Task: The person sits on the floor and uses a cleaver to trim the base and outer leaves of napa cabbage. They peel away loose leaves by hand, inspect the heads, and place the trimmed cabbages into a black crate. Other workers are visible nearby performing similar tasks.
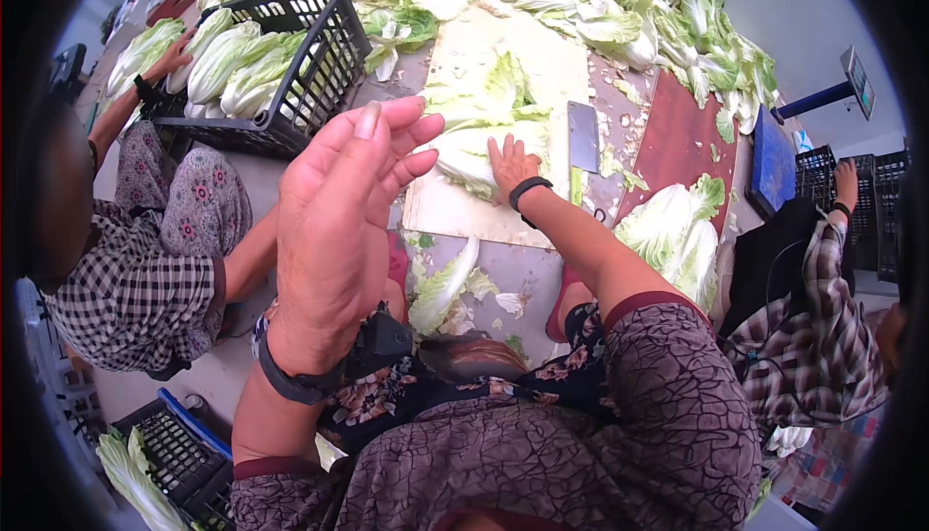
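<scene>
My left hand [341, 219] is raised close to the camera. Its palm faces right, its fingers are a little curled, and nothing is in it. My right hand [515, 171] lies with spread fingers on a napa cabbage [464, 157]. Pale green leaves of cabbage lie on the board around and beyond that hand. Under them is a light wooden board [472, 222] on the floor. A cleaver [583, 137] with a broad steel blade lies along the board's right edge, apart from both hands.
A black plastic crate [319, 73] of cabbages stands at left, a co-worker's hand [174, 55] at it. Cabbage leaves [624, 15] are heaped beyond the board. Right are more cabbages [675, 233], a blue-topped scale [773, 161] and another person. Loose leaves [446, 291] lie between my feet.
</scene>
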### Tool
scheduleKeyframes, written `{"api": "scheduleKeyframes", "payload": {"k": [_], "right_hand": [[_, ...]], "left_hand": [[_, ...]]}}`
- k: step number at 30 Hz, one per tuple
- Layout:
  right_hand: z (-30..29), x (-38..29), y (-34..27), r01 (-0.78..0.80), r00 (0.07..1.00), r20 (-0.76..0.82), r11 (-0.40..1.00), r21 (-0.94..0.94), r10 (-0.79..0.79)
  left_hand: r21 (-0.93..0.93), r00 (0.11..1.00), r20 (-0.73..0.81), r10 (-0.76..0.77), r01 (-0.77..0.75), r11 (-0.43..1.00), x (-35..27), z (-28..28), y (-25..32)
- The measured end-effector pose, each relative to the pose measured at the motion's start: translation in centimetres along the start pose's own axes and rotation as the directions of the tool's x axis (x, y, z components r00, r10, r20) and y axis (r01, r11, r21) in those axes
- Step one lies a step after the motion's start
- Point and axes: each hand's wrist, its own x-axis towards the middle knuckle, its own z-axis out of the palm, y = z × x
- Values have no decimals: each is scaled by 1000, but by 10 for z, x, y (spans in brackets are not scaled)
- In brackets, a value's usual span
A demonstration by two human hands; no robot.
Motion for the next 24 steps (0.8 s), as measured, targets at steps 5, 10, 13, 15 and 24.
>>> {"api": "scheduleKeyframes", "payload": {"k": [5,10,13,15,24], "right_hand": [[43,34,5,-8,990,-140,999,-44,2],[-13,31,13,-26,999,34,964,264,17],[-32,29,34,-94,990,133,889,448,37],[-29,26,58,-44,999,29,866,498,34],[-166,-67,117,-60,996,52,-129,990,-66]], "left_hand": [[31,1000,-1,-10,10,999,5,-5,-1],[-14,1000,-15,22,-22,1000,3,-17,-1],[6,998,14,61,-62,998,6,-24,3],[11,995,44,85,-86,996,11,-25,4],[96,992,-3,127,-126,987,25,-23,0]]}}
